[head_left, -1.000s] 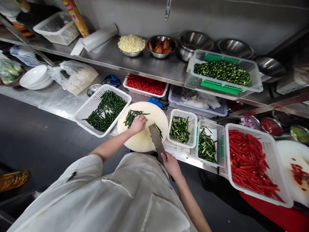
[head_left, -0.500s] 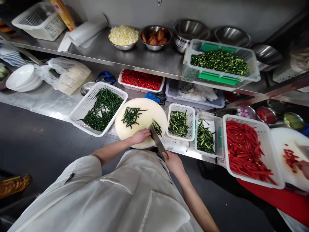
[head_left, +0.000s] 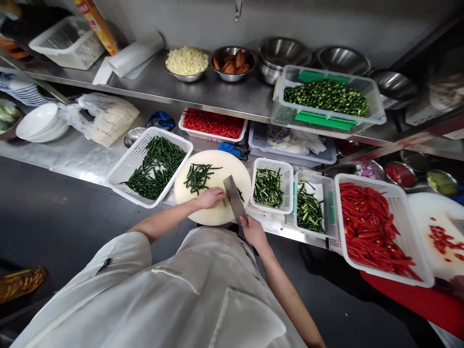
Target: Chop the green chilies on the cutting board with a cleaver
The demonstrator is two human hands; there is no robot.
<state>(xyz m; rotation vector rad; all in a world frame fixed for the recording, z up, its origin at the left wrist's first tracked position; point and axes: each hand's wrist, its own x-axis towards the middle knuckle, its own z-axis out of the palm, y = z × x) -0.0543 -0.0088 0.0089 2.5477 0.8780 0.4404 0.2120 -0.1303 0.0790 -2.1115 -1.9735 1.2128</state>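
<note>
My right hand [head_left: 253,230] is wrapped round the handle of a cleaver [head_left: 235,199], whose broad blade lies tilted over the right part of a round white cutting board [head_left: 213,218]. Close to the blade's left side, my left hand [head_left: 211,198] is closed, fingers pressed together on a thin green chili pepper [head_left: 224,202] that shows only in part. A loose pile of whole green chilies [head_left: 197,178] lies on the board beyond that hand. Cut green chilies [head_left: 239,194] are partly hidden behind the blade.
Left of the board stands a white basket [head_left: 115,169] of green chilies. To the right are a small basket [head_left: 289,187] and a clear tub [head_left: 329,205] of cut chilies, then a basket [head_left: 416,241] of red chilies. A co-worker's hand [head_left: 457,284] shows at the right edge.
The cleaver has turned flatter, covering more of the cut chilies. My right hand has moved slightly up and left. The co-worker's hand has drawn back from the chopped red pieces.
</note>
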